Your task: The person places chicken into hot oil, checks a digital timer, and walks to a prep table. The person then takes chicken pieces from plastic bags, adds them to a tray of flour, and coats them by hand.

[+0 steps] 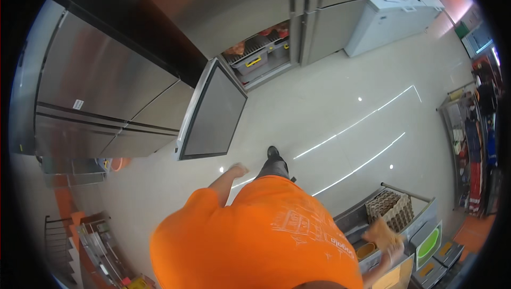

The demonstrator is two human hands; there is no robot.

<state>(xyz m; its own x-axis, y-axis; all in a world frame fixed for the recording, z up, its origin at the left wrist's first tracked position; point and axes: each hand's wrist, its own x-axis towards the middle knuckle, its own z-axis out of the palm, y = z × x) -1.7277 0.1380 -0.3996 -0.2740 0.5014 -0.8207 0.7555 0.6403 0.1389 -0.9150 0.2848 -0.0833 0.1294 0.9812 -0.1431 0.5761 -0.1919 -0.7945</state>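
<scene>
My right hand (394,247), blurred by motion, holds a tan-orange bag (378,234) whose contents I cannot make out. Below the bag is a metal cart (355,211) carrying cardboard egg trays (389,209) and a yellow round container (365,251). My left hand (238,169) hangs beside my body, low over the floor, and looks covered by a thin clear glove. Its fingers are too small and blurred to read. The open lower door (217,115) of a stainless steel refrigerator (243,5) stands ahead of it, apart from the hand.
Inside the refrigerator are grey plastic boxes (251,63) with yellow latches, and bagged food (235,48) on a wire rack. A white chest freezer (393,19) stands at upper right. Loaded shelving (465,149) lines the right; another steel refrigerator (100,73) is at left. Glossy floor tiles (331,109) lie ahead.
</scene>
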